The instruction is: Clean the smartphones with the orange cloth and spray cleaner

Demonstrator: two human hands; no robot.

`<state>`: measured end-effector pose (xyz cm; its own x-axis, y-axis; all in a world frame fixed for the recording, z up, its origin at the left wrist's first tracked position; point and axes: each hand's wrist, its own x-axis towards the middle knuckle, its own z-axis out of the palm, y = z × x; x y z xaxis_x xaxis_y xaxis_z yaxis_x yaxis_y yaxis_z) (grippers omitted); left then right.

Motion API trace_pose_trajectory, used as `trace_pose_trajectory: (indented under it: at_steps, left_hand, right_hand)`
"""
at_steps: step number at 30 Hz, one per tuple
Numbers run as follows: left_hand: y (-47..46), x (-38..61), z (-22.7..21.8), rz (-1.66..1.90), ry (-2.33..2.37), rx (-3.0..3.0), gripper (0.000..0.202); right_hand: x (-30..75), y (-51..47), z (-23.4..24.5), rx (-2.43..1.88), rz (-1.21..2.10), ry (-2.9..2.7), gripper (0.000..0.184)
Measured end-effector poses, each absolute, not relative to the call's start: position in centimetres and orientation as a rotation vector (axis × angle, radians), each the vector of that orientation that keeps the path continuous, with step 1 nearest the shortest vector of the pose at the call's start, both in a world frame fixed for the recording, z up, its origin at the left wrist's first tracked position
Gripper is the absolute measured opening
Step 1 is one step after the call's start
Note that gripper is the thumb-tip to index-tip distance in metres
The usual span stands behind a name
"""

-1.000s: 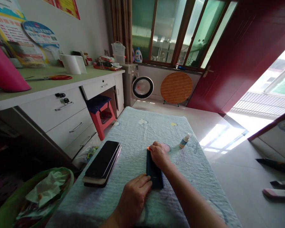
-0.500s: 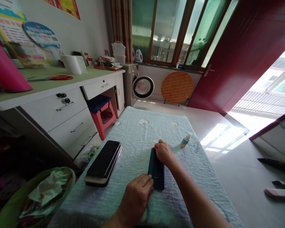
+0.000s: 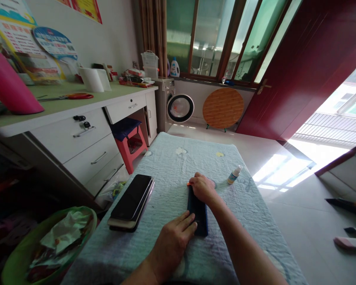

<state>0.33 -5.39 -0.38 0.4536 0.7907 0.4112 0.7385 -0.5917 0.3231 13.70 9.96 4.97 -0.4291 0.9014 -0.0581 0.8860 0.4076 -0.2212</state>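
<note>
A dark blue phone (image 3: 199,223) lies flat on the cloth-covered table, its long side pointing away from me. My left hand (image 3: 176,235) is on its lower left part, fingers reaching over the edge onto the surface; the thumb is mostly hidden. At the far end, the closed fingers of my right hand (image 3: 202,186) pinch a small orange thing (image 3: 189,184) against the phone's top edge. Only a sliver of that orange piece shows, so its kind is unclear. To the left rests a stack of phones (image 3: 132,202), with a black-screened one on top.
A small spray bottle (image 3: 234,175) stands on the pale blue cloth (image 3: 178,166), right of my hands. On the floor at left is a green bin (image 3: 10,253) with wrappers. A desk (image 3: 91,130) with drawers and a red stool (image 3: 131,148) are beyond it.
My left hand's fingers have slid from the phone's left edge farther onto its surface. The right hand stays at the far end, with the orange piece showing slightly more to the left.
</note>
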Motion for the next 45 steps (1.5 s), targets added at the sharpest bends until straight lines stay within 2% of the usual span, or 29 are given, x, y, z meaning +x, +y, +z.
trace_pose_trajectory:
  at_steps: [10, 21, 40, 45]
  left_hand:
    - [-5.6, 0.7, 0.0, 0.877, 1.399, 2.607, 0.031]
    - [-5.6, 0.6, 0.0, 0.852, 1.406, 2.6, 0.031]
    - [-5.5, 0.5, 0.2, 0.81, 1.418, 2.617, 0.028]
    - [-5.5, 0.4, 0.2, 0.855, 1.414, 2.598, 0.027]
  right_hand:
    - [18.0, 10.1, 4.2, -1.718, 0.389, -2.411, 0.027]
    - [17.5, 6.6, 2.6, -1.866, 0.294, -2.151, 0.025]
    - [19.8, -4.4, 3.0, -1.651, 0.627, -2.155, 0.024]
    - [20.5, -3.7, 5.4, -1.525, 0.905, -2.183, 0.02]
